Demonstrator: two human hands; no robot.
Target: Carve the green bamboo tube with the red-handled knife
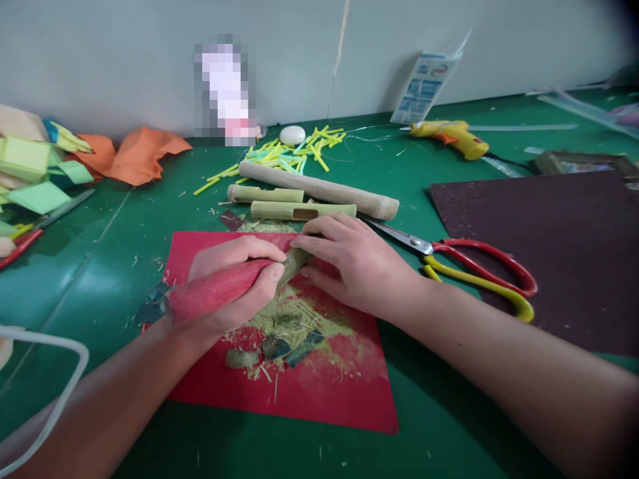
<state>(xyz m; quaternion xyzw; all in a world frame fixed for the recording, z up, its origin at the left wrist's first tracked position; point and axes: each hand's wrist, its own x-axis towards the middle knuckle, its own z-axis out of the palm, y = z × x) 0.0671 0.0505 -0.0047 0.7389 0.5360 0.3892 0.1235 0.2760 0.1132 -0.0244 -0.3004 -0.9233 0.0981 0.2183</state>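
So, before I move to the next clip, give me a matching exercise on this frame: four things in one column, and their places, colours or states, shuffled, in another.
Column one
1. Left hand
2. Right hand
3. Glue gun
4. Scissors

Column two
A. One handle red and one yellow, lying partly over the dark sheet
B. Wrapped around a thick red handle
C. Yellow with an orange trigger, lying toward the wall
D. Holding the bamboo piece above the red sheet

Right pairs: 1-B, 2-D, 3-C, 4-A
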